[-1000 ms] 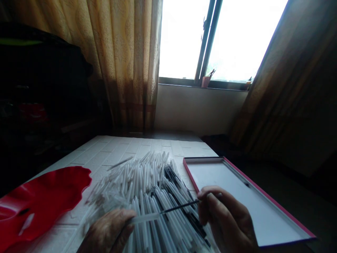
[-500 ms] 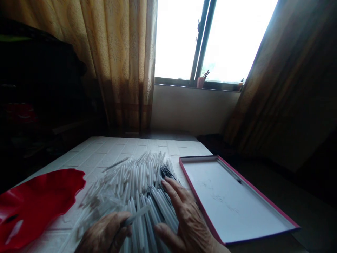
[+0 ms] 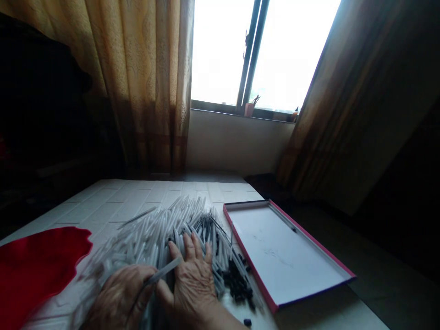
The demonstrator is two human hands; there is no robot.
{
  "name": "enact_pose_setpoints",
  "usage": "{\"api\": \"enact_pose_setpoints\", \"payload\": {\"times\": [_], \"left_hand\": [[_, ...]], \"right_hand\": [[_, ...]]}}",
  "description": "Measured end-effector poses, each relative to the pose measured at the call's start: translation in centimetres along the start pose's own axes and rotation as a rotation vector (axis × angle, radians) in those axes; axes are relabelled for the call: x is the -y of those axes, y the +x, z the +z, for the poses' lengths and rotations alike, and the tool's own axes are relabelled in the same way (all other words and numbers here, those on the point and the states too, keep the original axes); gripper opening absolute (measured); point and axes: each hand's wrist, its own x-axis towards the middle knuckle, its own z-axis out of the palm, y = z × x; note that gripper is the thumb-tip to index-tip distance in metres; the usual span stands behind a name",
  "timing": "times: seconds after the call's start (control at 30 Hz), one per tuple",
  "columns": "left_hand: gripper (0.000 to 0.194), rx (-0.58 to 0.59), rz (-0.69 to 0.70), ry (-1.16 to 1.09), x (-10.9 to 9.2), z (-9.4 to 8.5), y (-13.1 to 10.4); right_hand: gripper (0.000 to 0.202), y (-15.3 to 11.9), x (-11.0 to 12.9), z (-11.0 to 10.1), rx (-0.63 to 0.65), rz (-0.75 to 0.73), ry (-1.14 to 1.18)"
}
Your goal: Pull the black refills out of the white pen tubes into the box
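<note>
My left hand [image 3: 118, 295] is closed on a slim translucent plastic pen barrel [image 3: 169, 269], which points up and to the right. My right hand [image 3: 195, 280] lies palm down over the heap of similar clear pen barrels [image 3: 147, 238], its fingers apart and touching the heap. Thin dark rods, like pen refills [image 3: 207, 222], stick out beyond its fingertips. To its right is a cluster of small black pen caps [image 3: 238, 280]. One loose cap [image 3: 247, 322] sits nearer the front. The barrels under both hands are partly hidden.
A shallow box lid with a pink rim [image 3: 250, 260] and white inside lies right of the heap, a small dark piece [image 3: 294, 230] along its far edge. A red wavy-edged dish [image 3: 80, 256] is at the left. The tabletop [image 3: 165, 190] has a white brick pattern.
My right hand has shifted left over the heap, exposing the black caps. My left hand keeps the pen barrel. The camera view has turned slightly right.
</note>
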Motion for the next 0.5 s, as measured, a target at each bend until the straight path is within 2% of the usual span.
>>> {"api": "enact_pose_setpoints", "payload": {"times": [0.1, 0.2, 0.27, 0.33, 0.4, 0.47, 0.5], "left_hand": [[0.038, -0.016, -0.001, 0.057, 1.3, 0.1, -0.7], [0.037, 0.012, -0.007, 0.013, 1.4, -0.4, 0.1], [0.036, 0.029, -0.140, -0.020, 1.0, -0.9, 1.2], [0.036, 0.002, -0.208, -0.051, 0.4, -1.3, 2.2], [0.034, -0.011, -0.210, -0.057, -0.2, -1.5, 2.8], [0.033, -0.022, -0.178, -0.048, -0.5, -1.6, 3.1], [0.033, -0.027, -0.170, -0.043, -0.6, -1.6, 3.1]], "right_hand": [[0.069, 1.2, 1.0, 0.3, -0.015, 0.024, 0.008], [0.068, 1.0, 0.9, -1.0, 0.011, 0.012, -0.027], [0.069, -0.4, -0.1, -2.1, 0.024, -0.056, -0.062], [0.072, -2.5, -1.7, -2.5, 0.005, -0.215, -0.076], [0.052, -4.4, -3.3, -1.6, 0.009, -0.440, -0.081], [0.048, -5.5, -4.3, 0.2, 0.055, -0.470, -0.047], [0.055, -5.6, -4.4, 1.1, 0.082, -0.424, -0.020]]}}
